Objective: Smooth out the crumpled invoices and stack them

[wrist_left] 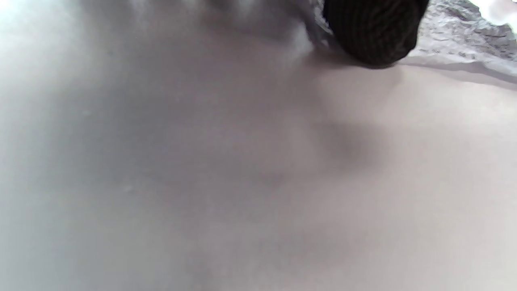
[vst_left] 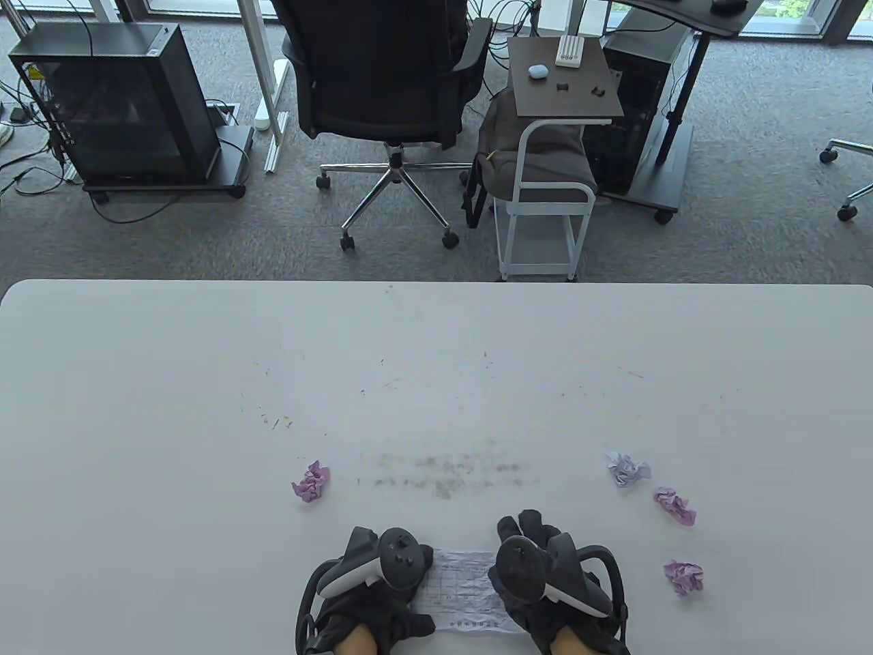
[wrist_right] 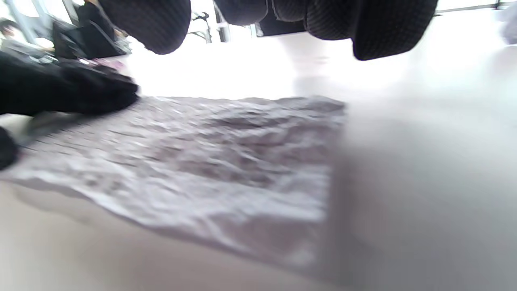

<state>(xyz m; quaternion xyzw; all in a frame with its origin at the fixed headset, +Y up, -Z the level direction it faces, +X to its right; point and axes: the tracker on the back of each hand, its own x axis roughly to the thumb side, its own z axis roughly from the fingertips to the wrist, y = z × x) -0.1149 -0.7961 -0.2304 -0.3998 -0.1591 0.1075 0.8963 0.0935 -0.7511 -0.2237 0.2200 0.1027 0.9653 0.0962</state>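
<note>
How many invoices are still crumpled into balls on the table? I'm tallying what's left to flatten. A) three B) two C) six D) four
D: one ball lies left of the hands, and three lie to their right.

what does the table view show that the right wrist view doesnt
Only the table view shows the four crumpled balls: one pink ball left of the hands, and a white ball plus two pink ones on the right. It also shows both trackers and the office chair beyond the table.

Only the right wrist view shows the flattened invoice up close, its surface wrinkled, with the right hand's fingertips hanging above it.

Both show that invoice lying on the table with the left hand on its left part.
</note>
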